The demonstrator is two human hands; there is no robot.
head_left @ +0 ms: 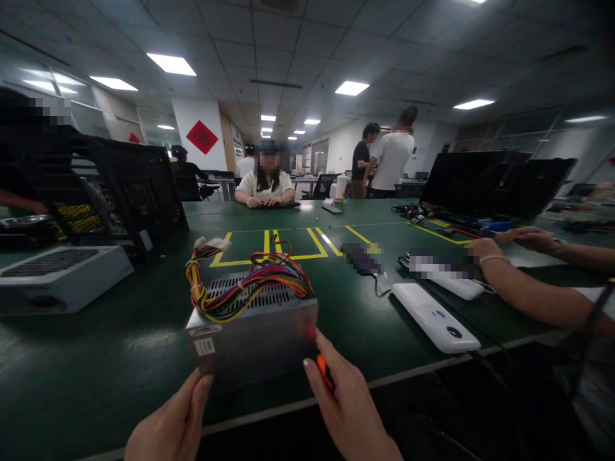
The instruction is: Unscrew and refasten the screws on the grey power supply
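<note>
A grey metal power supply unit (254,336) stands on the green table (120,365) near its front edge, with a bundle of red, yellow and black wires (245,282) lying across its vented top. My left hand (170,426) is at the unit's lower left corner, thumb touching the casing. My right hand (348,410) is at the lower right corner, fingers closed around an orange-handled tool (324,371) whose tip is against the casing.
A white device (435,317) and a blurred one lie to the right, beside another person's forearms (533,291). A grey flat case (57,275) and a black open chassis (129,192) stand at left. Yellow floor-style markings (269,246) cross the table. People sit and stand beyond.
</note>
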